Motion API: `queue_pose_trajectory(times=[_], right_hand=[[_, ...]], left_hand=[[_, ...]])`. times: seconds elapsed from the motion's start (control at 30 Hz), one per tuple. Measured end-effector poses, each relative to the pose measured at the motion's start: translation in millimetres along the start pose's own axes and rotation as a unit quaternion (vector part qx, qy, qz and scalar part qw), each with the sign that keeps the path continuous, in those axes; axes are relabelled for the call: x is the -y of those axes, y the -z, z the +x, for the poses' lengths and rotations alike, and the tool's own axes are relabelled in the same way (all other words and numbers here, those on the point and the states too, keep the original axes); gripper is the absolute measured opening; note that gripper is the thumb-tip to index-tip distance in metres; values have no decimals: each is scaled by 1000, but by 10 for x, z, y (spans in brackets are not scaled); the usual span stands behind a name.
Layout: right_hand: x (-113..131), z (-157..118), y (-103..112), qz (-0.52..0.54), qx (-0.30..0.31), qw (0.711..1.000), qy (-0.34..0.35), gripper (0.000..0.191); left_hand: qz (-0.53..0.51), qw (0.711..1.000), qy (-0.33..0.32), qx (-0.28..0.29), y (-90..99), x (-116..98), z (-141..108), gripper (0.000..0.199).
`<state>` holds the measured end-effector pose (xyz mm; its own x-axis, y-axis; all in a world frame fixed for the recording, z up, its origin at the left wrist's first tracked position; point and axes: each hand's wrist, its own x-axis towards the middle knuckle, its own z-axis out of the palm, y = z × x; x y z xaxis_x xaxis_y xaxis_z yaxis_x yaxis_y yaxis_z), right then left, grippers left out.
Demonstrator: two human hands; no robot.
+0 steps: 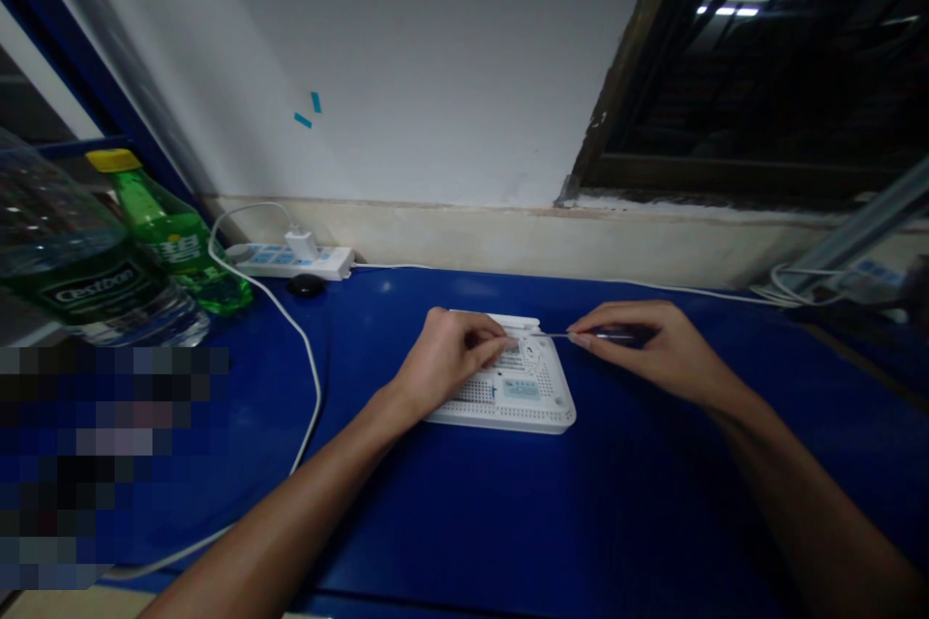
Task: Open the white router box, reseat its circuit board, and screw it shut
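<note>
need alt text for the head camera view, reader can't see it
A person's left hand rests on a white vented device on a blue table, while the right hand holds a dark-handled, screwdriver-like tool pointing toward the left hand. Farther back, at the picture's left, are a white power strip and a green bottle.

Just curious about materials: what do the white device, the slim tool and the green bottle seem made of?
White device: probably matte hard plastic, given its moulded-looking vent holes and rounded corners. Slim tool: thin grey shaft, likely metal; the dark handle, partly hidden by the right hand, could be plastic. Green bottle: probably glossy plastic, being see-through with bright highlights.
</note>
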<state>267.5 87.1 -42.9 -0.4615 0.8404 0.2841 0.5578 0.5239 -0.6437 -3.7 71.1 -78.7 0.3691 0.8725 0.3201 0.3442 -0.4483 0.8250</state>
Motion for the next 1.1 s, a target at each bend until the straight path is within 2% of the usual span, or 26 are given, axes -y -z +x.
queue_pose_trajectory(times=[0.13, 0.27, 0.33, 0.43, 0.53, 0.6, 0.93, 1.1], right_hand=[[-13, -1, 9, -2, 6, 1000, -4, 18], [-48, 5, -6, 2, 12, 1000, -7, 18], [-61, 5, -13, 5, 12, 1000, -9, 19], [-53, 6, -23, 10, 13, 1000, -8, 19], [-21, 7, -40, 15, 15, 1000, -2, 18], [-3, 8, -55, 17, 20, 1000, 3, 17], [32, 16, -146, 16, 40, 999, 32, 16], [28, 16, -152, 17, 28, 999, 41, 15]], left_hand=[[38, 999, -30, -13, 18, -31, 3, 21], [-42, 999, 8, -4, -19, 8, 8, 19], [-48, 999, 6, 13, -24, 28, 8, 18], [41, 998, -42, 16, -8, 35, 3, 17], [158, 982, -105, -2, 3, 34, -6, 17], [199, 972, -128, -13, -3, 39, -13, 18], [255, 957, -137, 19, -18, 40, -28, 16], [267, 953, -137, 27, -14, 31, -28, 14]])
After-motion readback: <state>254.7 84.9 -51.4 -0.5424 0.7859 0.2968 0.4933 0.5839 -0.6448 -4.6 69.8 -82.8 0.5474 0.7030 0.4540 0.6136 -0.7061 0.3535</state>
